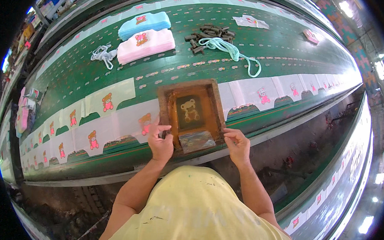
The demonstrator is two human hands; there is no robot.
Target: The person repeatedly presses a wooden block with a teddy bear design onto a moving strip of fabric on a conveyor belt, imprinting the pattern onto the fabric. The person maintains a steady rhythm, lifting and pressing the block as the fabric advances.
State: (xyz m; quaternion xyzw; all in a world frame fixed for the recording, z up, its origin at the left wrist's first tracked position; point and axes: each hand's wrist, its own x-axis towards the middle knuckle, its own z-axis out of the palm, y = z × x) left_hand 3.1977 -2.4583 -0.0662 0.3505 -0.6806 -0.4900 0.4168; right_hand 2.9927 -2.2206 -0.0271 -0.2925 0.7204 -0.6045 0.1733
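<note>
A wooden screen-printing frame point(217, 99) lies over the row of white cloth pieces at the table's near edge. Its amber mesh carries a pale bear-shaped stencil, and a strip that looks like clear plastic point(197, 141) covers the mesh's near end. My left hand point(161, 146) is closed on the frame's left side near the front, its index finger along the rim. At the front right corner, my right hand point(238, 145) pinches the frame. Left of the frame, a white cloth piece point(125, 116) bears a brown and pink bear print point(145, 123).
On the long green table point(164, 74) sit a pink cloth stack point(154, 46), a blue stack point(153, 24), a pile of dark short cylinders point(209, 32), a mint cord point(223, 45) and a grey tangled strap point(104, 55). Another table point(324, 208) runs behind on the right.
</note>
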